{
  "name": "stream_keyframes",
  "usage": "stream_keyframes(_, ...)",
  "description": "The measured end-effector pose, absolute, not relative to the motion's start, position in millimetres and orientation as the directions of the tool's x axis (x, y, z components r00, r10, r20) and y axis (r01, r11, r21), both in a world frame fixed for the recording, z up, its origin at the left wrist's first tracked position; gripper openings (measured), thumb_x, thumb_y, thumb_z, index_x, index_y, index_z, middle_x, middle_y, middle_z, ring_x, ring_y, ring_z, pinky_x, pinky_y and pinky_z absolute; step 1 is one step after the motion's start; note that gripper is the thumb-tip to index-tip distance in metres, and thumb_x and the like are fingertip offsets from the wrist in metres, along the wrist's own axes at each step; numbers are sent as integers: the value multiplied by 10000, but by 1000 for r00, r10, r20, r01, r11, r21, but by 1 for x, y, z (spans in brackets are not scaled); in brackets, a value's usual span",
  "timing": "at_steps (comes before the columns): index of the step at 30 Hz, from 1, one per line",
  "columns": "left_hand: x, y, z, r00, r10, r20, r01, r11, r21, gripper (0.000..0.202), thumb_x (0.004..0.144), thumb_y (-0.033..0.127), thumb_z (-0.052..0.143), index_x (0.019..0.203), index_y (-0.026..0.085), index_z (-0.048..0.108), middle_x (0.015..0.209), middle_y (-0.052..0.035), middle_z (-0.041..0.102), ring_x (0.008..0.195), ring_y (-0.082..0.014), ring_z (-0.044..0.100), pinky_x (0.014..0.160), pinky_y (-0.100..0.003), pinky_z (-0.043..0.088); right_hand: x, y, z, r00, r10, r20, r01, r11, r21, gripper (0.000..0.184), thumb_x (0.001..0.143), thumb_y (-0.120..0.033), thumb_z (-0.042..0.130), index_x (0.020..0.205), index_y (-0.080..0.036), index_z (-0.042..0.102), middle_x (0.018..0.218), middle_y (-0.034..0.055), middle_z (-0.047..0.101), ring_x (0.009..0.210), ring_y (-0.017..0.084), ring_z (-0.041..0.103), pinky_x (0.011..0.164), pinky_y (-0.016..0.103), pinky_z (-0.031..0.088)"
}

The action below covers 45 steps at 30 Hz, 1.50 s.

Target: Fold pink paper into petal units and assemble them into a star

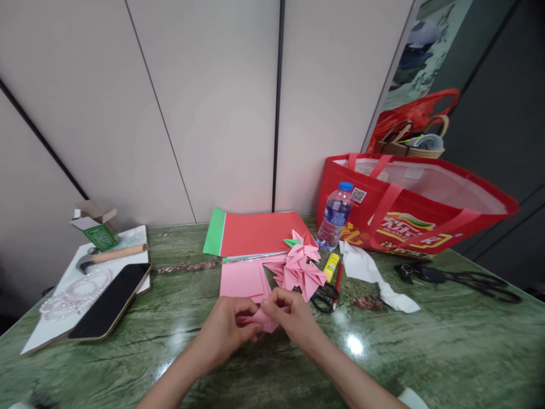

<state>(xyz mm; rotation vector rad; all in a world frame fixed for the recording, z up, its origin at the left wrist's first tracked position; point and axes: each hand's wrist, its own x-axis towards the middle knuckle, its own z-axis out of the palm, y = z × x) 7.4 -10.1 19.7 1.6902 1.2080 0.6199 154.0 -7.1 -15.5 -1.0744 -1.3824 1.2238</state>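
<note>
Between my two hands, just above the green table (pixel 204 369), is a small folded piece of pink paper (pixel 267 322). My left hand (pixel 227 326) pinches its left side with thumb and fingers. On the other side, the thumb and fingers of my right hand (pixel 292 315) close on its upper right part. Just beyond my hands lies a stack of pink paper squares (pixel 242 279). Folded pink paper pieces (pixel 298 271) with pointed tips are heaped to the right of it, a green folded piece (pixel 292 242) among them.
Behind lie red sheets (pixel 259 233) and a green sheet (pixel 214 232). To the right are a yellow glue stick (pixel 331 267), black-handled scissors (pixel 324 298), a red pencil (pixel 339 278), tissue (pixel 361 264), a water bottle (pixel 335 218) and a red bag (pixel 392 210). A phone (pixel 111 301) and hammer (pixel 113 255) lie left.
</note>
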Motion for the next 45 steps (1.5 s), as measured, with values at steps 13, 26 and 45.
stream_keyframes(13, 3, 0, 21, 267, 954, -140, 235, 77, 969, 134, 584, 218, 680, 614, 112, 603, 546, 10, 631, 522, -145, 598, 519, -217, 439, 156, -4, -18, -220, 975, 34, -187, -8, -982, 308, 542, -344, 732, 727, -141, 593, 584, -24, 556, 530, 111, 490, 521, 224, 391)
stream_keyframes(26, 3, -1, 17, 318, 921, -227, -141, 283, 949, 407, 550, 253, 757, 896, 139, 575, 789, -41, 718, 755, -246, 675, 744, -378, 526, 156, 3, -28, -71, 997, -23, -320, -45, -946, 349, 526, -379, 747, 704, -160, 541, 534, -58, 518, 479, 95, 499, 472, 216, 436)
stream_keyframes(45, 7, -3, 14, 474, 872, -124, 106, 84, 991, 468, 667, 151, 640, 1124, 224, 566, 1056, -37, 645, 859, -217, 625, 718, -299, 497, 156, 2, -27, -32, 999, 41, -306, 30, -952, 291, 662, -428, 637, 786, -168, 590, 733, 12, 602, 603, 158, 596, 534, 281, 521)
